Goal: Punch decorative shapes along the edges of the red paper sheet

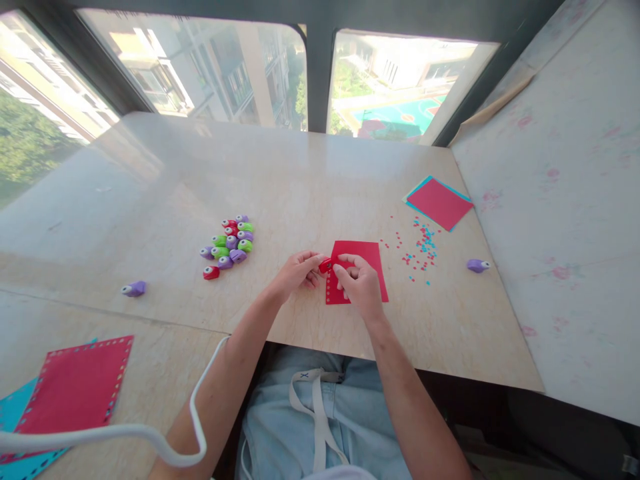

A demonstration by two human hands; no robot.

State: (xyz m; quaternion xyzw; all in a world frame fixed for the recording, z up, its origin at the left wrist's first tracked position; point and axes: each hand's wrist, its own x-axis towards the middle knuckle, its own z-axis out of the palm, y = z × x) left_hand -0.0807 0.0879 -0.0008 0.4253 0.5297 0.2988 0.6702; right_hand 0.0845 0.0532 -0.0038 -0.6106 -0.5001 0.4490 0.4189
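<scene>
My left hand is closed around a small red craft punch at the left edge of a red sheet of paper. A row of small punched holes runs down that edge below the punch. My right hand lies over the paper, its thumb and forefinger pinched near the sheet's edge beside the punch. The sheet is partly hidden under the right hand.
Left of my hands stands a cluster of purple, green and red punches. Single purple punches lie far left and far right. Confetti, stacked paper, bordered red sheets and a white cable are around.
</scene>
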